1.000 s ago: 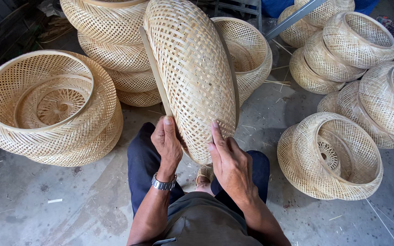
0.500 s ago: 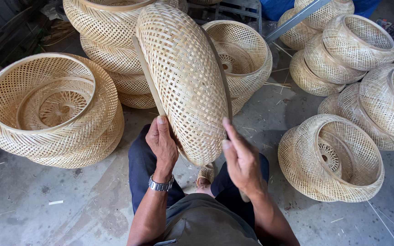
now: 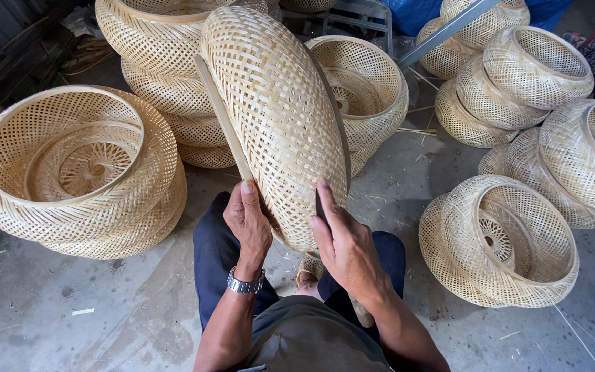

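**Woven bamboo shade held up on edge between two hands**

So, nearest the camera the person sits with knees apart on the concrete floor (image 3: pixel 105 331), a wristwatch (image 3: pixel 245 282) on the left arm. The left hand (image 3: pixel 248 222) has its fingers curled around the near left rim of the woven basket (image 3: pixel 277 117), thumb pointing up along a flat bamboo strip (image 3: pixel 220 114). The right hand (image 3: pixel 344 242) presses against the lower right edge, fingers close together and reaching behind the rim; whether they pinch anything there can't be told.

The basket stands tilted on edge above the lap, domed side toward the camera.

Honestly, the grip looks light and only low down, so the tall piece could tip sideways and the loose strip could slip out of the weave.

Farther off, a wide open-topped basket (image 3: pixel 70 165) sits left, a stack (image 3: pixel 163 76) behind, more nested ones (image 3: pixel 504 241) right.
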